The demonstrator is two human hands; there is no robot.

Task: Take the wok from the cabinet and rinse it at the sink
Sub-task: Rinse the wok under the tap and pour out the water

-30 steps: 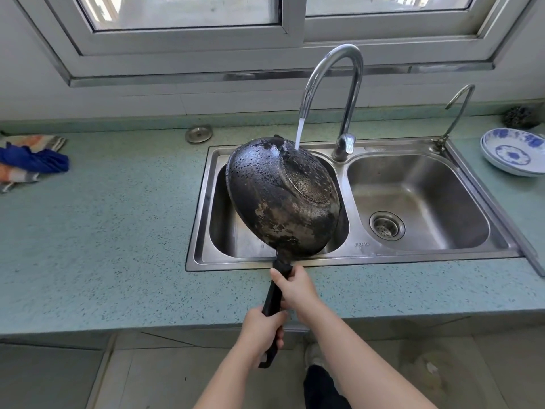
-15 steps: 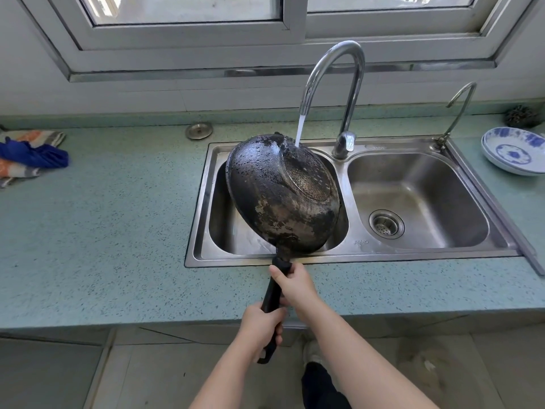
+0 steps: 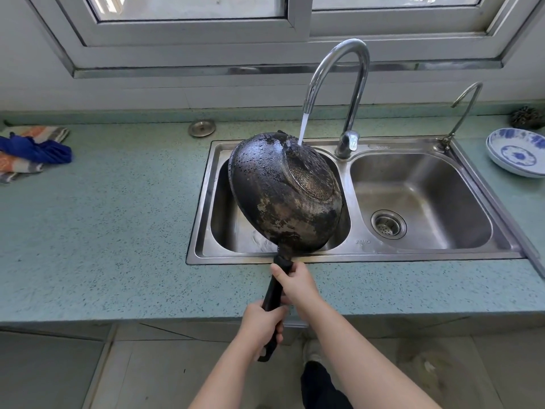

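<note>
A blackened, worn wok (image 3: 274,196) is tipped on edge over the left basin of the steel double sink (image 3: 351,256), its wet underside facing me. Water runs from the tall curved faucet (image 3: 339,93) onto the wok's upper rim. The wok's black handle (image 3: 272,293) points back toward me over the counter edge. My right hand (image 3: 296,283) grips the handle close to the pan. My left hand (image 3: 261,327) grips it lower down, near its end. The wok's inside is hidden.
The right basin holds only a drain strainer (image 3: 388,224). A small thin faucet (image 3: 463,107) stands at the sink's back right. Blue-and-white plates (image 3: 516,152) sit at far right, a dark scrubber (image 3: 528,117) behind them. Cloths (image 3: 32,150) lie far left; a metal plug (image 3: 202,128) by the wall.
The wok has stayed tilted under the running water with both hands on the handle; the view has shifted slightly.
</note>
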